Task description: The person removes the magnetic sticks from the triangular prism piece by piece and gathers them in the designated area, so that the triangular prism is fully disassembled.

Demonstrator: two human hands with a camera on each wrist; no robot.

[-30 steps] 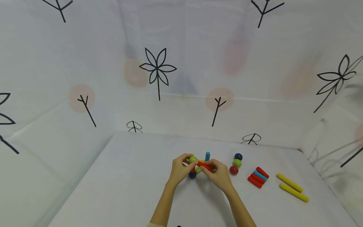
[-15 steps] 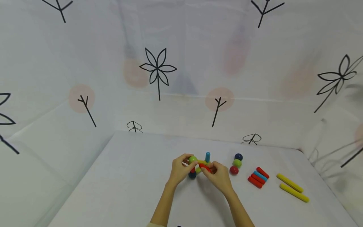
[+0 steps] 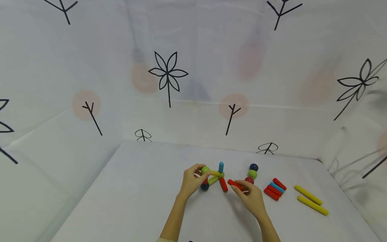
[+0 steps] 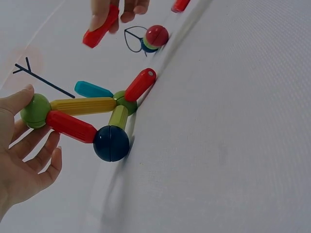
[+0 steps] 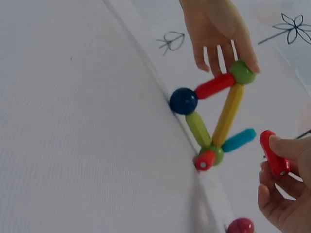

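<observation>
My left hand [image 3: 191, 181] pinches the upper green ball [image 4: 35, 110] of a small structure of balls and rods. From that ball a red rod [image 4: 72, 127] runs down to a dark blue ball [image 4: 111, 143], and a yellow rod [image 4: 83, 106] runs to a lower green ball [image 5: 212, 155]. A short yellow-green rod [image 5: 198, 129] joins the two lower balls. A blue rod [image 5: 239, 140] and another red rod [image 3: 223, 185] stick out of the lower green ball. To the right, apart from the structure, my right hand [image 3: 252, 198] pinches a loose red rod [image 5: 273, 151].
Behind my right hand a dark blue ball [image 3: 254, 167], a green ball [image 3: 252, 174] and a red ball [image 3: 249, 180] stand in a row. Further right lie several short red and blue rods [image 3: 274, 190] and two long yellow rods [image 3: 312, 205]. A patterned cloth wall [image 3: 193, 121] rises behind the table.
My right hand has drawn away to the right and toward me with its red rod, revealing the red rod on the lower green ball. The left hand has stayed in place.
</observation>
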